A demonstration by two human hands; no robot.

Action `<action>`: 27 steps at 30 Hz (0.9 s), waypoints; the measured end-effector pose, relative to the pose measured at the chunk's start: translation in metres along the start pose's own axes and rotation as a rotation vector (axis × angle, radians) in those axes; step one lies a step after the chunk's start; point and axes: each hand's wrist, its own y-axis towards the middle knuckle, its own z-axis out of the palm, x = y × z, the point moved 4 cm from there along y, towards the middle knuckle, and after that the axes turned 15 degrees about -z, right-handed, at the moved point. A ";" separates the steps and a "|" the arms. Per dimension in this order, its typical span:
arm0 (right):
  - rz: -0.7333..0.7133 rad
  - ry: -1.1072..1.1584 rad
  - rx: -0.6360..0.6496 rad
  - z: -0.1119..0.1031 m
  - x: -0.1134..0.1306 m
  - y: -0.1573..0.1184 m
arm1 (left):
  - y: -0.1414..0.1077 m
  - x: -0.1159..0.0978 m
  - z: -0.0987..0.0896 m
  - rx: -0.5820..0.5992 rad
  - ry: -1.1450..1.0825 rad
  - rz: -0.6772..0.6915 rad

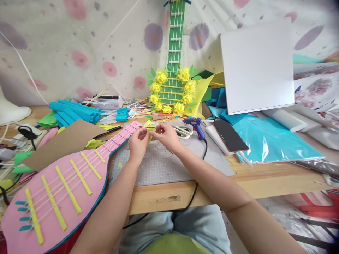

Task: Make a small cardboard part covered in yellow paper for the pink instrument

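Note:
My left hand and my right hand meet above the grey cutting mat. Both have their fingertips pinched on a small piece of yellow paper, partly hidden by the fingers. A thin dark stick seems to run out to the left of the fingers. Beside my left hand lies a pink paper lute with yellow strips and white strings. To the right of my right hand rests a blue glue gun, its cord trailing off the table's front edge.
A green paper instrument ringed with yellow paper flowers leans at the back. At right are a black phone, a white board and blue paper in plastic. Brown cardboard and blue crepe paper lie left.

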 end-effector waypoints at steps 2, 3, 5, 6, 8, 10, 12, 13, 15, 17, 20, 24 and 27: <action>0.010 -0.007 -0.026 0.003 -0.001 -0.001 | 0.000 0.000 0.001 0.003 -0.032 -0.005; 0.008 -0.018 -0.033 0.002 -0.001 -0.001 | 0.001 0.001 0.001 0.007 -0.053 -0.013; 0.001 -0.066 -0.057 0.000 -0.002 -0.002 | 0.002 0.003 0.002 0.021 -0.095 -0.043; 0.001 -0.092 -0.073 -0.002 -0.002 -0.002 | 0.002 0.004 0.003 0.031 -0.109 -0.063; 0.020 -0.092 -0.106 -0.003 -0.005 -0.003 | 0.003 0.006 0.004 0.046 -0.127 -0.103; 0.047 -0.016 -0.130 -0.002 -0.008 -0.004 | 0.002 0.007 0.005 0.055 -0.145 -0.137; 0.062 0.082 -0.151 0.000 -0.011 -0.005 | 0.001 0.007 0.007 0.066 -0.170 -0.185; 0.062 0.120 -0.160 0.000 -0.012 -0.005 | 0.000 0.007 0.007 0.075 -0.182 -0.216; 0.051 0.164 -0.167 0.001 -0.012 -0.005 | -0.001 0.007 0.008 0.098 -0.197 -0.277; 0.029 0.171 -0.162 0.000 -0.010 -0.005 | -0.001 0.008 0.009 0.110 -0.201 -0.306; 0.002 0.153 -0.155 0.000 -0.007 -0.005 | 0.000 0.010 0.007 0.098 -0.173 -0.266; -0.005 0.151 -0.150 0.001 -0.007 -0.006 | 0.001 0.011 0.005 0.065 -0.097 -0.176; 0.010 0.172 -0.154 0.003 -0.009 -0.007 | 0.001 0.010 0.005 0.063 -0.070 -0.149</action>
